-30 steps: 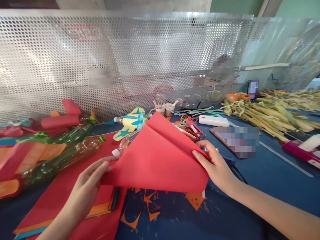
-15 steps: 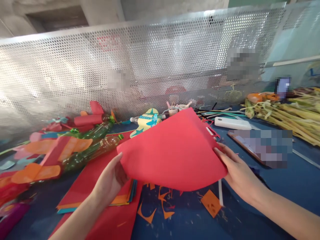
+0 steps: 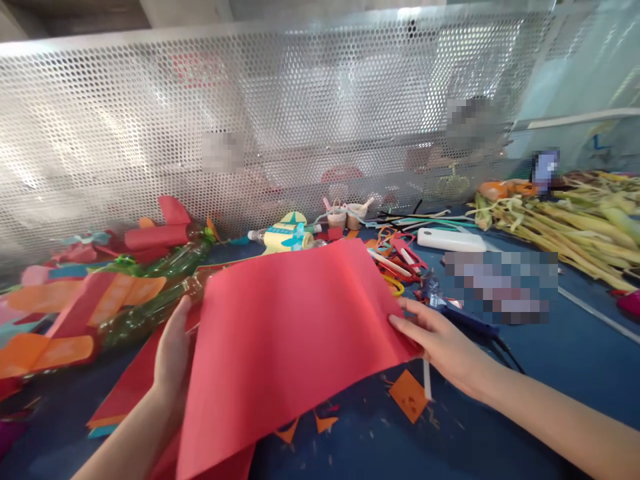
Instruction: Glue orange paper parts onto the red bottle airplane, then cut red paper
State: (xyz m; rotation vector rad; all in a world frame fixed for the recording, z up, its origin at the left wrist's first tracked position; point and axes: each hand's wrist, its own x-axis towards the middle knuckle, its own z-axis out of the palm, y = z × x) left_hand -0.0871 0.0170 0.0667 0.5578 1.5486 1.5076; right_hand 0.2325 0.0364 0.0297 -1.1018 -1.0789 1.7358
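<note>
A large sheet of red paper (image 3: 290,340) is held up in front of me, slightly curved, with a crease line near its right side. My right hand (image 3: 435,340) pinches its right edge between thumb and fingers. Behind the sheet's left edge is my left hand (image 3: 173,353), thumb stretched upward and off the paper; the paper hides its other fingers. Below, a stack of red, orange and blue paper (image 3: 125,393) lies partly covered by the sheet. An orange paper square (image 3: 410,395) and orange scraps (image 3: 327,423) lie on the blue table (image 3: 380,447).
Green plastic bottles (image 3: 150,303) with paper wings lie left. A yellow-wrapped bottle (image 3: 287,237), two small cups (image 3: 356,215), a blue glue gun (image 3: 457,310), a white oblong device (image 3: 450,240), a blurred-out phone (image 3: 500,287) and corn husks (image 3: 555,220) sit beyond. A perforated metal panel (image 3: 300,120) stands behind.
The red sheet has spread open and swung left and down, its left edge now hanging low. My left thumb has come off the paper; my right hand still grips the right edge.
</note>
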